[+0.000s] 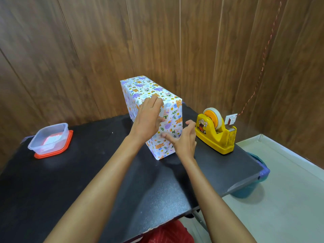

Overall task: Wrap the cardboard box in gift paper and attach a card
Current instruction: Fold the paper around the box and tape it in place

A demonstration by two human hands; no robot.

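My left hand (pixel 149 118) curls over the top edge of the glossy-papered box (pixel 140 88); my right hand (pixel 184 139), fingers spread, touches its end.

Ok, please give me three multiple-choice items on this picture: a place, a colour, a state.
1. Where is the yellow tape dispenser?
A) right of the wrapped box
B) left of it
C) on top of it

2. What colour is the lid under the clear container?
A) blue
B) orange-red
C) green

3. How do the box's visible faces look?
A) bare cardboard
B) torn open
C) covered in patterned paper

Answers: 1 A, it stands on the box's right; 2 B, its rim shows beneath; 3 C, no cardboard shows.
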